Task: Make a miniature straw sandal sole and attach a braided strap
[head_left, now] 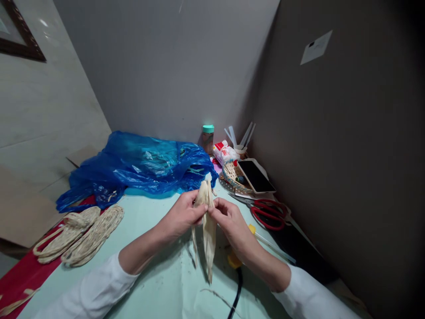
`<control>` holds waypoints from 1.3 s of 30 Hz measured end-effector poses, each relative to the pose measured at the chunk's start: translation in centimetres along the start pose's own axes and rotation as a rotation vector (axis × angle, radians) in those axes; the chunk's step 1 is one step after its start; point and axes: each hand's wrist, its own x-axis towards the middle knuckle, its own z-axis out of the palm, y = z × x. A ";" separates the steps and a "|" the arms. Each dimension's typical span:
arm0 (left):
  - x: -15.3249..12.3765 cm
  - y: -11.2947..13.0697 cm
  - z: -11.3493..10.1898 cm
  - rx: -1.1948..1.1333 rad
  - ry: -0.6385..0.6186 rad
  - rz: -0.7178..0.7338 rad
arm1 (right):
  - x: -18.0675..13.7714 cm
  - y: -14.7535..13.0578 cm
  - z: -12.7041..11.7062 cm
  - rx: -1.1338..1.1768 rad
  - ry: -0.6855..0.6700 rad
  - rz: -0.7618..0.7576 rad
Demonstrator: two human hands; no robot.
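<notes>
Pale dried corn husk strips (pixel 209 241) hang between my two hands above the middle of the table, their narrow ends pointing down. My left hand (pixel 181 215) pinches the husk from the left, thumb in front. From the right, my right hand (pixel 232 223) grips the same husk between thumb and fingers. The two thumbs nearly meet at the husk's upper part. Under my right wrist lies a yellow tool (pixel 234 260) with a black cord, partly hidden by the arm. A translucent stick (pixel 275 247) runs out beyond that forearm.
Red-handled scissors (pixel 270 213) lie at right, near a phone (pixel 256 176) resting on a woven basket (pixel 229 170). Blue plastic bag (pixel 146 164) covers the back left. Coiled braided cords (pixel 94 235) lie left on red cloth. A green-lidded jar (pixel 208 139) stands by the wall.
</notes>
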 end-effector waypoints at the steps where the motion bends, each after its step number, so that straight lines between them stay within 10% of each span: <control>1: 0.0 0.2 0.0 0.012 0.012 0.010 | 0.0 -0.1 0.0 -0.016 0.010 -0.007; 14: 0.0 -0.7 -1.1 0.468 0.087 0.210 | -0.5 0.8 0.7 -0.240 0.126 -0.117; 30: -0.2 0.3 -0.8 0.077 0.020 0.049 | -0.5 -0.2 -0.6 -0.294 0.029 -0.130; 39: 0.4 -1.3 -0.6 -0.109 0.199 0.020 | -1.3 -0.7 0.4 -0.493 -0.040 -0.181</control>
